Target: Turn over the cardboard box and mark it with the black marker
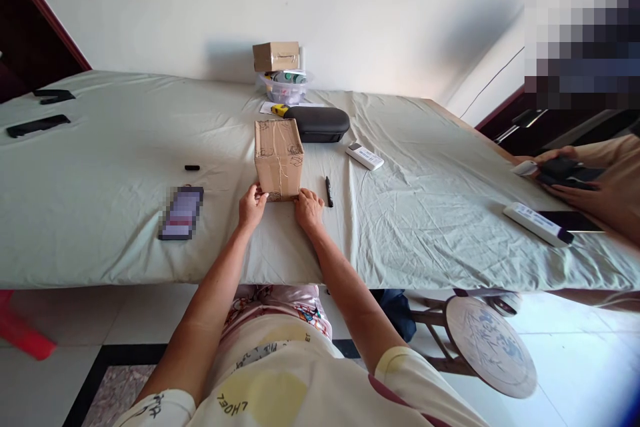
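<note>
A taped brown cardboard box (278, 157) stands on the table covered with a pale green cloth (125, 213). My left hand (251, 205) grips the box's near left bottom corner, fingers curled against it. My right hand (309, 207) presses on its near right bottom corner, fingers bent. A black marker pen (329, 191) lies just right of my right hand. A small black cap (192, 167) lies to the left of the box.
A black zip case (319, 123) and a yellow tool (280, 110) lie behind the box, a smaller carton (276, 56) sits on a plastic tub. A white remote (365, 156), a phone (181, 213), another person's hand (560, 173) holding a dark device at right, a round stool (490, 345) below.
</note>
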A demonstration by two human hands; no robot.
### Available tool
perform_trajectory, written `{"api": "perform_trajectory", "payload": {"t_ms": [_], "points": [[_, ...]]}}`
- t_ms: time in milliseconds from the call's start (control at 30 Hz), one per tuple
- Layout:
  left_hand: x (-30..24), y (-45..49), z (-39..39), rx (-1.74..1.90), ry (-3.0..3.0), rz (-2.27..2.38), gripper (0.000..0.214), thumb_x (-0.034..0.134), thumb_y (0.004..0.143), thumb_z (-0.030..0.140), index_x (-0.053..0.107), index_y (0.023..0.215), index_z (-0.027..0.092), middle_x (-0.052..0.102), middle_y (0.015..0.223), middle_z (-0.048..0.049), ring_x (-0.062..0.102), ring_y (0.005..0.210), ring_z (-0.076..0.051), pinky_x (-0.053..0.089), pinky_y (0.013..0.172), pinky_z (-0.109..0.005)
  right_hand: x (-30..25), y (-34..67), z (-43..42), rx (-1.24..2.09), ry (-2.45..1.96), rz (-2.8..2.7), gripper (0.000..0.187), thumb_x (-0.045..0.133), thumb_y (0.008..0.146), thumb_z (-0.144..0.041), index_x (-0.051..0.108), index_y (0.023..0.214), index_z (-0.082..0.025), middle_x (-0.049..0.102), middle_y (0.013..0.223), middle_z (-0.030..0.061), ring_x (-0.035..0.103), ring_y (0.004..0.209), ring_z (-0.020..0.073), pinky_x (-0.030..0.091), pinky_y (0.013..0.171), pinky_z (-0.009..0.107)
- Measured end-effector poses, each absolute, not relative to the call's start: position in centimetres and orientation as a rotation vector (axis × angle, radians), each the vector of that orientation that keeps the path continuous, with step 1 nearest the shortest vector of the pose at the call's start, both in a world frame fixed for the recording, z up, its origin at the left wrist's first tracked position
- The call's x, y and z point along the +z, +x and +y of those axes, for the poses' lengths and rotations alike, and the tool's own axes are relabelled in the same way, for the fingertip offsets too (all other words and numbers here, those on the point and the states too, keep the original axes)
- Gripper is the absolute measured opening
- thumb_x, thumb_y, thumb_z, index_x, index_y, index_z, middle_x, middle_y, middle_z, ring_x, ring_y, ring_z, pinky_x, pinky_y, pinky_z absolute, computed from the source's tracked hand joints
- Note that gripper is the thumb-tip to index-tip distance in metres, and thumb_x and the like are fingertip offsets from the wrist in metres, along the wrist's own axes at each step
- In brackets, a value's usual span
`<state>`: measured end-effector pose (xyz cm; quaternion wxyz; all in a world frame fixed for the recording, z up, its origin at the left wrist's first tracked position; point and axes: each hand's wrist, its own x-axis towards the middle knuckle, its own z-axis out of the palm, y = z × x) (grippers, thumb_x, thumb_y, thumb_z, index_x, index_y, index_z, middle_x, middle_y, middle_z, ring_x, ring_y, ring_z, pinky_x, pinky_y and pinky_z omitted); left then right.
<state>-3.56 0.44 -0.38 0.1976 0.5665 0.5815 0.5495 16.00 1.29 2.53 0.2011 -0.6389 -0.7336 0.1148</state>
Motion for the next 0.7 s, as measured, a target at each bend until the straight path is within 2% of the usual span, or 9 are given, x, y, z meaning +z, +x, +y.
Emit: {"api": "perform_trajectory", "payload": {"t_ms": [100,200,433,567,700], "points": [[-0.18,-3.54,0.25,1.52,1.587,1.696,0.011,0.069,0.091,0.028,0.067,0.099,0.02,0.081,0.098,-0.011,0.079,0.089,-0.025,0.063,0.086,-0.038,2.55,16.4,1.5,0.326,-1.779,-2.04,0.033,0.05,0.1,-0.02,0.073,0.122,-0.024,0.067,0.145,0.0123,0.055,0.133,0.031,0.041,0.11,0.049],[-0.12,-3.52,0.19,1.51,1.601,1.743,0.008,0.069,0.092,0.027,0.065,0.092,0.021,0.08,0.095,-0.0101,0.078,0.087,-0.025,0.062,0.085,-0.038,2.73,16.75,1.69,0.349,-1.79,-2.022,0.026,0.053,0.099,-0.023,0.075,0.113,-0.023,0.071,0.136,0.0116,0.058,0.127,0.0298,0.042,0.107,0.047],[-0.65,-4.12,0.33,1.563,1.629,1.764,0.019,0.063,0.096,0.041,0.066,0.097,0.021,0.078,0.094,-0.0093,0.076,0.089,-0.024,0.06,0.085,-0.037,2.87,17.0,1.7,0.369,-1.728,-2.034,0.021,0.06,0.099,-0.031,0.078,0.109,-0.025,0.073,0.133,0.0079,0.059,0.127,0.0278,0.042,0.108,0.045],[-0.97,-4.37,0.45,1.61,1.613,1.751,0.025,0.06,0.096,0.046,0.064,0.102,0.022,0.076,0.101,-0.0108,0.073,0.097,-0.025,0.059,0.091,-0.038,3.02,16.82,1.58,0.364,-1.682,-2.066,0.023,0.06,0.101,-0.037,0.08,0.105,-0.026,0.074,0.133,0.0067,0.061,0.128,0.0279,0.043,0.108,0.045],[-1.07,-4.12,0.5,1.631,1.531,1.695,0.031,0.06,0.094,0.049,0.059,0.107,0.021,0.074,0.109,-0.013,0.072,0.102,-0.025,0.059,0.078,-0.033,3.42,16.62,1.35,0.391,-1.623,-2.113,0.024,0.06,0.102,-0.038,0.081,0.104,-0.027,0.075,0.131,0.0065,0.061,0.129,0.0282,0.043,0.108,0.045]]}}
